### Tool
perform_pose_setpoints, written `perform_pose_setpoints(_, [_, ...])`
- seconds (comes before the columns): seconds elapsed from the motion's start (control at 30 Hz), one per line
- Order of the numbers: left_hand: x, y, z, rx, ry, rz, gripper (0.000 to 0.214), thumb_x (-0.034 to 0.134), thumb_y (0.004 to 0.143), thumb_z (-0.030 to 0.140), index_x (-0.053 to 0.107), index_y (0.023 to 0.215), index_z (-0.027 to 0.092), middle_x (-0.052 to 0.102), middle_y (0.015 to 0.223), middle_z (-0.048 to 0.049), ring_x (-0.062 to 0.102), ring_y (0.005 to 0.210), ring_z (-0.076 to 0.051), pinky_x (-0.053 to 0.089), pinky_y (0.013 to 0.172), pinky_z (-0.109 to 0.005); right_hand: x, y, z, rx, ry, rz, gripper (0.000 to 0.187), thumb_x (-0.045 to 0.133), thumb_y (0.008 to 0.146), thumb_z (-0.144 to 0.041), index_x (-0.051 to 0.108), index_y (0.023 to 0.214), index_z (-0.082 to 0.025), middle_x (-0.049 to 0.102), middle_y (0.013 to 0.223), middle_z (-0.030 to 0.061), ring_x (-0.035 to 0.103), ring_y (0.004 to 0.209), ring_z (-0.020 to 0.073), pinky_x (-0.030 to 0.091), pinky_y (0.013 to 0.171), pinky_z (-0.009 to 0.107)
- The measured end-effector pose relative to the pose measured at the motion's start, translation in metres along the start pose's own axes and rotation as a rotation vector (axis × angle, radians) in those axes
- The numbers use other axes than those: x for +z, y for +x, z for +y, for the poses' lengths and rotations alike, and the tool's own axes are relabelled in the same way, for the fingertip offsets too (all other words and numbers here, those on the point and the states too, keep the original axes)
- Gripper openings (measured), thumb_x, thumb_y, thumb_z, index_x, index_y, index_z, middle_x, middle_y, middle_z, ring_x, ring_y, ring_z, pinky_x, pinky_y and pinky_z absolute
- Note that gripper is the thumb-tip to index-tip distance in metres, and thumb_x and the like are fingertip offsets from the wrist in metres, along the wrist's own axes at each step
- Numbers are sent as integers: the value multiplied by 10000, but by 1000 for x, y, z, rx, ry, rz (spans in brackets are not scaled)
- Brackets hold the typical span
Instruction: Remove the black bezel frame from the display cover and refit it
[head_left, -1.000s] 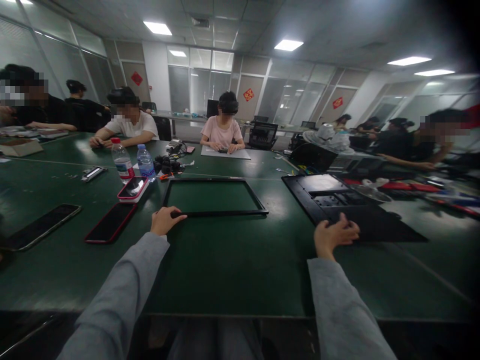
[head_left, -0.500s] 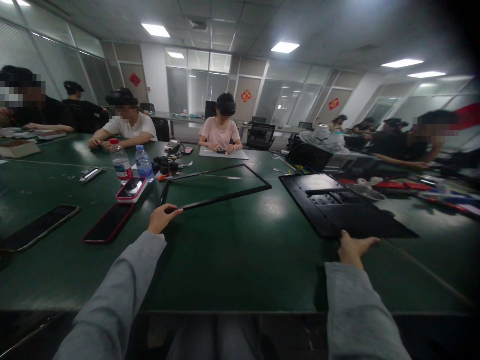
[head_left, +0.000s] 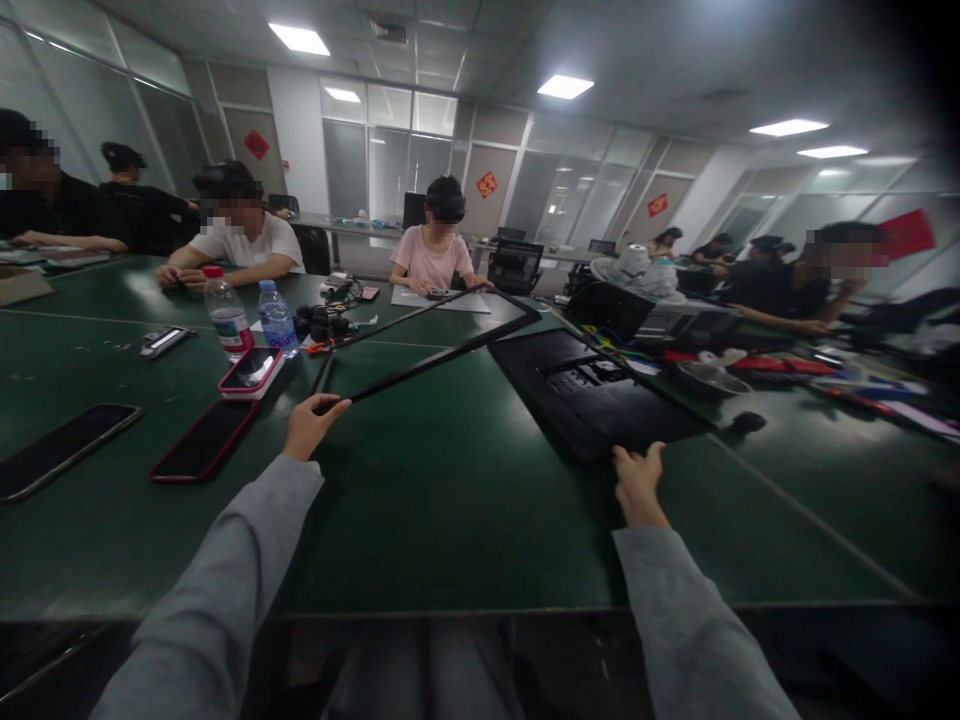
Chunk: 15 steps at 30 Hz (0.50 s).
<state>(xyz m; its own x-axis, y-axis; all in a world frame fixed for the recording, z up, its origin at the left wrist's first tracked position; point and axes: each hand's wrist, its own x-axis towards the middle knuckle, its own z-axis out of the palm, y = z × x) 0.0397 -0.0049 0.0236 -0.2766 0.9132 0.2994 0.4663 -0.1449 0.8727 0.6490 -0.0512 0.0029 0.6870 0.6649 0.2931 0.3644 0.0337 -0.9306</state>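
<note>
My left hand (head_left: pixel 309 425) grips the near left corner of a thin black rectangular frame (head_left: pixel 435 358), which is tilted with its far side raised off the green table (head_left: pixel 465 500). My right hand (head_left: pixel 639 482) holds the near edge of a large black back panel (head_left: pixel 592 395) that lies flat on the table to the right of the frame. Both arms are in grey sleeves.
Two phones with red cases (head_left: pixel 202 440) (head_left: pixel 251 372), a dark phone (head_left: pixel 64 448) and two water bottles (head_left: pixel 225 320) lie to the left. A tangle of cables and small parts (head_left: pixel 326 322) sits behind. Several people sit around the table; clutter covers the right side.
The frame has been lifted from flat to steeply tilted by my left hand. My right hand has pulled the black panel leftward and nearer to the frame.
</note>
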Motion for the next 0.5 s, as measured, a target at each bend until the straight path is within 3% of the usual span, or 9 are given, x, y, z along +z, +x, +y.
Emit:
perform_pose_setpoints(0.1, [-1,0,-1,28,25,26,578,722,665,680,744,953,179,737,924,-79,666,866,-231,501,810,-348,30,-5,-6,121,65,-54,1015,641,710,-358,151,1572,-139,596,894,57,572,725,200,548,717,370])
perform_pose_setpoints(0.3, [-7,1,2,84,65,64,538,730,674,663,743,941,197,738,964,-75,664,921,-241,496,862,-364,78,-8,-40,186,140,-472,1002,723,657,-304,292,1552,-178,695,901,53,631,701,204,555,654,356])
perform_pose_setpoints(0.43, [-9,1,5,104,129,93,527,722,684,667,741,947,211,733,977,-72,661,940,-249,492,883,-376,106,4,-53,205,181,-752,853,742,627,-223,486,1441,-227,724,903,40,656,746,196,550,703,345])
perform_pose_setpoints(0.5, [-10,0,7,120,160,95,517,717,692,669,739,946,219,730,981,-68,660,942,-249,489,886,-376,123,13,-54,145,159,-764,736,752,631,-247,576,1345,-202,716,848,30,643,733,187,544,725,356])
